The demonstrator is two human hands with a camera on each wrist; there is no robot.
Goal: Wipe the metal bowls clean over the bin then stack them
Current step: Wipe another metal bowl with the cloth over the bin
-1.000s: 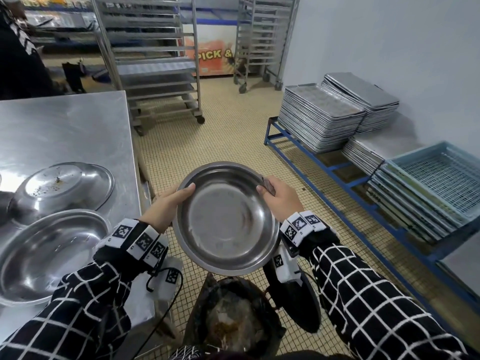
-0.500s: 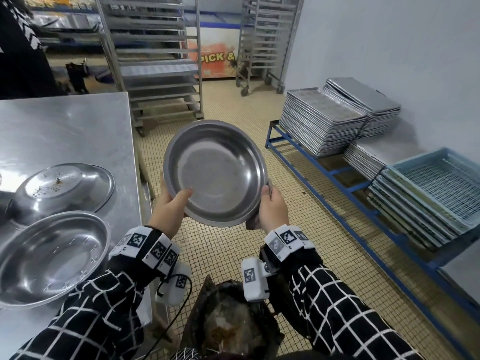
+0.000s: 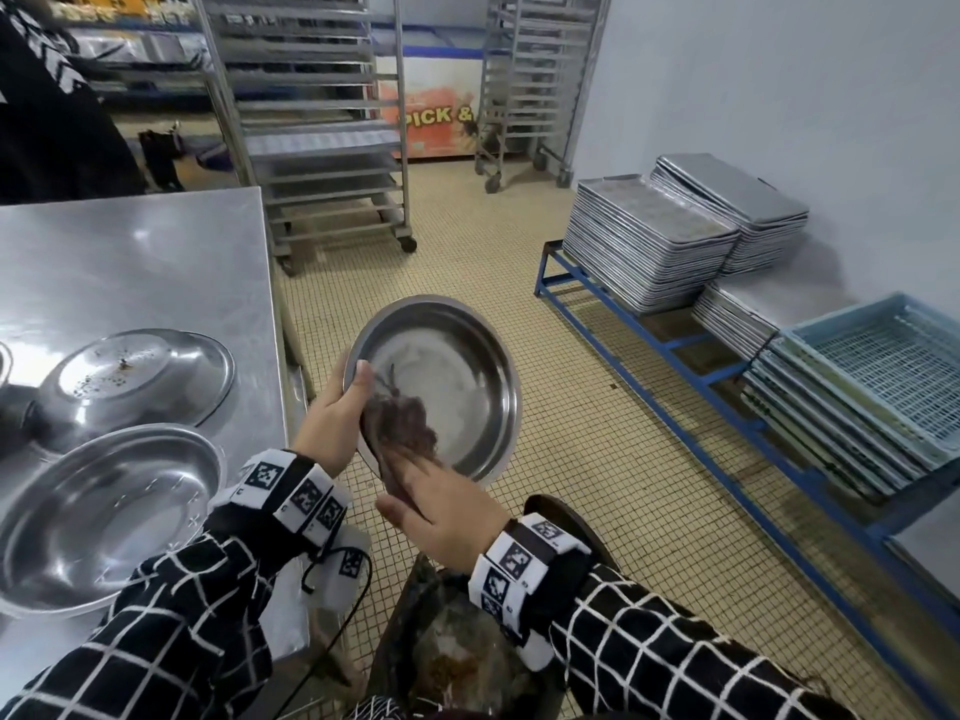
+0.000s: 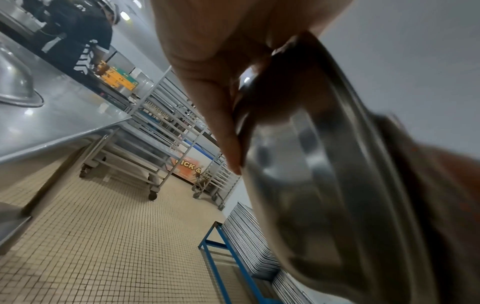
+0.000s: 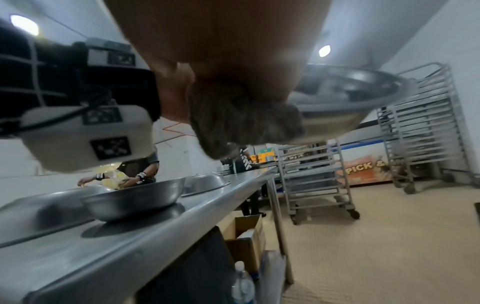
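My left hand (image 3: 332,423) grips the left rim of a round metal bowl (image 3: 457,376), thumb inside, and holds it tilted toward me above the floor. My right hand (image 3: 441,511) holds a bunched brown cloth (image 3: 400,423) against the bowl's near inner wall. A black-lined bin (image 3: 457,657) with food scraps sits below my wrists. In the left wrist view, fingers (image 4: 207,92) lie along the bowl's (image 4: 324,185) underside. In the right wrist view the cloth (image 5: 241,117) bulges from under my palm, with the bowl (image 5: 350,92) behind it.
On the steel table (image 3: 130,262) at left an upright bowl (image 3: 98,511) sits near me and an upside-down bowl (image 3: 135,376) with crumbs behind it. A blue rack (image 3: 675,350) with stacked trays and crates lines the right wall. Wheeled tray racks (image 3: 322,148) stand further back.
The bowl has come down from its raised position. My right hand has left the right rim and brought the cloth inside the bowl. The left hand now holds the bowl alone.
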